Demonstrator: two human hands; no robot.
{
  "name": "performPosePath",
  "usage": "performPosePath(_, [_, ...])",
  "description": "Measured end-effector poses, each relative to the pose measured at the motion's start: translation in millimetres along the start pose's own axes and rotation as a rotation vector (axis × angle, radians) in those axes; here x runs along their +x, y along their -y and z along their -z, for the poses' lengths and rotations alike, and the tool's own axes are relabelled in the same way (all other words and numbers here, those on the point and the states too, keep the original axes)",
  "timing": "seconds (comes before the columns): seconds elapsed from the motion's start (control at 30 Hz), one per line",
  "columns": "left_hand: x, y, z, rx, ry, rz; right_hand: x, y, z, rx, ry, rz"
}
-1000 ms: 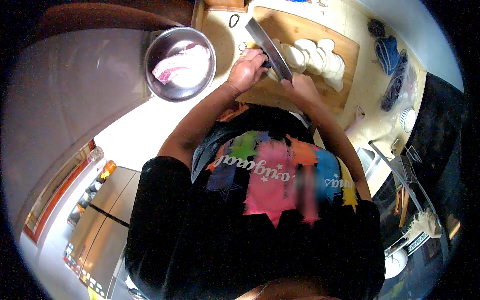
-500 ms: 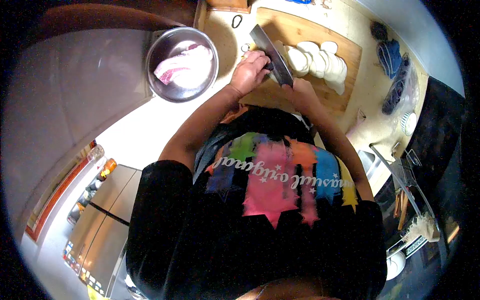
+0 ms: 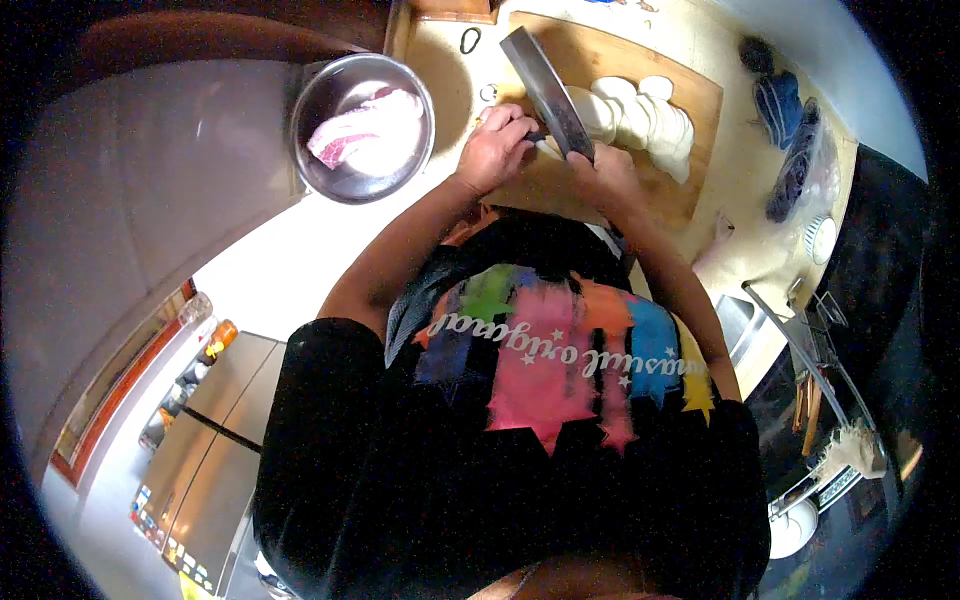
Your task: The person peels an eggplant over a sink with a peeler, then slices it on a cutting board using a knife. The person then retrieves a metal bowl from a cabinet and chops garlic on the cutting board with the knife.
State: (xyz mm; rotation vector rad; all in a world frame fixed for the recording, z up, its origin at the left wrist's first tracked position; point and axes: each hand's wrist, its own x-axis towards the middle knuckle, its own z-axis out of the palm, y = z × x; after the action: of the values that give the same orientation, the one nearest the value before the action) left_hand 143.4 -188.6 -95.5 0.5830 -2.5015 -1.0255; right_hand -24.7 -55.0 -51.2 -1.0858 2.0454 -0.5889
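Note:
My right hand [image 3: 607,178] is wrapped round the handle of a broad-bladed cleaver [image 3: 548,90]. Its blade is tilted over the wooden cutting board [image 3: 695,85]. To the left of the blade, my left hand [image 3: 494,150] has its fingers curled down on the board. A pale piece of vegetable [image 3: 548,148] shows beside those fingertips, mostly covered by the hand, along with something small and dark. Right of the cleaver lies an overlapping row of round white vegetable slices [image 3: 640,120].
A steel bowl [image 3: 428,150] holding a slab of raw meat [image 3: 360,130] stands left of the board. A black loop [image 3: 470,40] and a small ring-like item [image 3: 488,92] lie between them. On the right are a bagged dark item [image 3: 793,175], a patterned cup [image 3: 819,240] and a wire rack [image 3: 815,350].
The cleaver has shifted slightly right, away from my left hand, and its blade is turned more face up. My right hand moved with it; my left hand stays nearly in place.

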Motion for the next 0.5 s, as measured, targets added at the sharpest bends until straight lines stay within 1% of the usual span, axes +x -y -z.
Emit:
performPosePath(0.07, [6, -2, -2, 0.012, -0.052, -0.014, -14, 20, 23, -0.073, 0.091, -0.010])
performPosePath(0.1, [6, -1, -3, 0.010, -0.053, -0.014, -18, 23, 27, -0.074, 0.091, -0.010])
performPosePath(0.17, [6, 2, -5, 0.018, -0.075, -0.022, -23, 26, 31, -0.194, 0.147, -0.038])
performPosePath(0.27, [5, 3, -6, -0.010, -0.043, -0.001, -26, 18, 30, -0.177, 0.155, 0.022])
performPosePath(0.4, [6, 4, -4, -0.009, -0.066, -0.038, -13, 14, 24, -0.232, 0.167, 0.011])
performPosePath(0.47, [7, 2, -1, 0.017, -0.051, -0.014, -2, 18, 20, -0.191, 0.247, 0.024])
performPosePath(0.5, [7, 2, -2, 0.017, -0.050, -0.014, 0, 21, 18, -0.191, 0.247, 0.024])
